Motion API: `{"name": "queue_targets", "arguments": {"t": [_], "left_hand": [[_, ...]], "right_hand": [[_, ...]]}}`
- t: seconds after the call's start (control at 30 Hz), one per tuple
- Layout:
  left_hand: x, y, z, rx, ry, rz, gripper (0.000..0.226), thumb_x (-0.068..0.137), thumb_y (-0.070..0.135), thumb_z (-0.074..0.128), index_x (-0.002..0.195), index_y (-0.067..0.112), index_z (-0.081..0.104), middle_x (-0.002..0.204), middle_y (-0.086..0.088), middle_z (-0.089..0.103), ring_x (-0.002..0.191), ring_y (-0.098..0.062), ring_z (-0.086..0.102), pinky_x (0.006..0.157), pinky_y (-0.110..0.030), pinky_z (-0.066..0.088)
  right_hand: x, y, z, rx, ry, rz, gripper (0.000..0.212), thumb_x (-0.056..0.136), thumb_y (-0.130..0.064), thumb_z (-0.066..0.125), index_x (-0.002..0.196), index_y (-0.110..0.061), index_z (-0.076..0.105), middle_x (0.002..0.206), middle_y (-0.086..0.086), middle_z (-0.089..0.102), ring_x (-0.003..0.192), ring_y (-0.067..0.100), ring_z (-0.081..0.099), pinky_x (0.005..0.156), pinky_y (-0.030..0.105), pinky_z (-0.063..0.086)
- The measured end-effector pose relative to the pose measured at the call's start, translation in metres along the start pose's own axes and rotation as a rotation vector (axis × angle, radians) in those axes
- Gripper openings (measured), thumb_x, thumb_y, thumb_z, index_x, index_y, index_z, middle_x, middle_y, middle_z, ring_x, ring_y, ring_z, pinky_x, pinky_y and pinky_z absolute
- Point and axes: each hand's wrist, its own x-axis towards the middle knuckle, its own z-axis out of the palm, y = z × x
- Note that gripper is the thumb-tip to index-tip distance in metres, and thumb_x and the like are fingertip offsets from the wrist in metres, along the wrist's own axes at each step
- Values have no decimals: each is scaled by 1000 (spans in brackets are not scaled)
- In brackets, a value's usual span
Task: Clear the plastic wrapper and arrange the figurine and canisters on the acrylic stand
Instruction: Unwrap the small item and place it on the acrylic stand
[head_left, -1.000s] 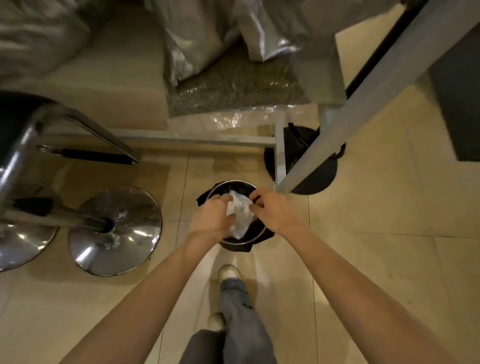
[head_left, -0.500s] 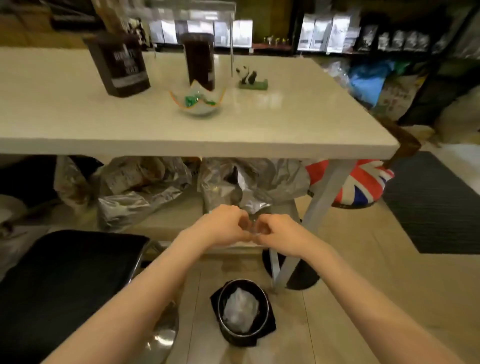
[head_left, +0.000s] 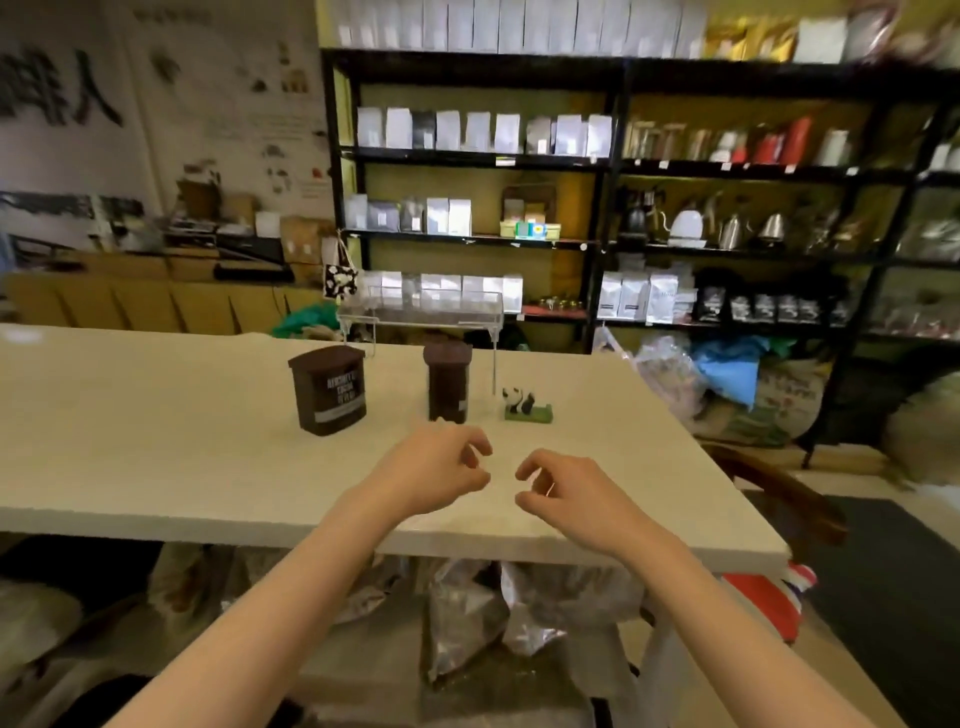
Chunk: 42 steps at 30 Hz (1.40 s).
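A wide brown canister (head_left: 327, 389) with white lettering stands on the white table (head_left: 156, 447). To its right stands a narrower brown canister (head_left: 447, 382). A small panda figurine (head_left: 524, 404) on a green base sits right of that. The clear acrylic stand (head_left: 421, 312) rises at the table's far edge, behind the canisters, with nothing on its top. My left hand (head_left: 441, 473) and my right hand (head_left: 566, 493) hover over the table's near side, in front of the narrow canister. Their fingers are curled, apart and hold nothing. No plastic wrapper shows on the table.
Black shelves (head_left: 613, 171) with bags, kettles and bottles fill the back wall. Silver foil bags (head_left: 467, 623) lie under the table. Sacks and a blue bag (head_left: 727, 374) are piled beyond the table's right end. A dark mat (head_left: 893, 597) covers the floor at right.
The view rose from the floor bin to the tabletop. My hands let go of the crumpled white wrapper in the bin, lifted to the table and moved apart.
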Motion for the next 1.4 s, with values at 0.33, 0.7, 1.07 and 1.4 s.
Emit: {"name": "queue_targets", "arguments": {"t": [0.33, 0.7, 1.07, 1.4], "left_hand": [[63, -67, 17, -95, 227, -135, 79, 72, 51, 64, 138, 29, 27, 147, -1, 30, 133, -17, 30, 107, -32, 30], [80, -114, 53, -264, 159, -462, 119, 43, 68, 72, 139, 14, 27, 142, -7, 44, 121, -22, 48, 96, -32, 43], [97, -110, 28, -274, 233, -428, 111, 36, 61, 78, 130, 12, 44, 128, -6, 56, 109, -18, 54, 85, -28, 45], [178, -97, -75, -293, 256, -158, 119, 19, 70, 66, 124, 16, 51, 104, 6, 61, 87, -5, 56, 61, -15, 44]], "right_hand": [[106, 38, 40, 84, 90, 51, 53, 84, -36, 56, 131, -26, 32, 114, -1, 53, 84, 11, 54, 73, 25, 42], [158, 45, 65, 561, -132, 233, 20, 90, -25, 48, 99, -13, 60, 81, 6, 65, 53, 21, 64, 42, 24, 50], [165, 35, 38, 692, -201, 266, 18, 88, -8, 46, 90, -4, 63, 65, 15, 70, 51, 18, 68, 48, 24, 57], [230, 14, -41, 822, -20, 163, 5, 83, -14, 61, 81, -11, 64, 62, 10, 74, 63, 21, 72, 51, 23, 57]]}}
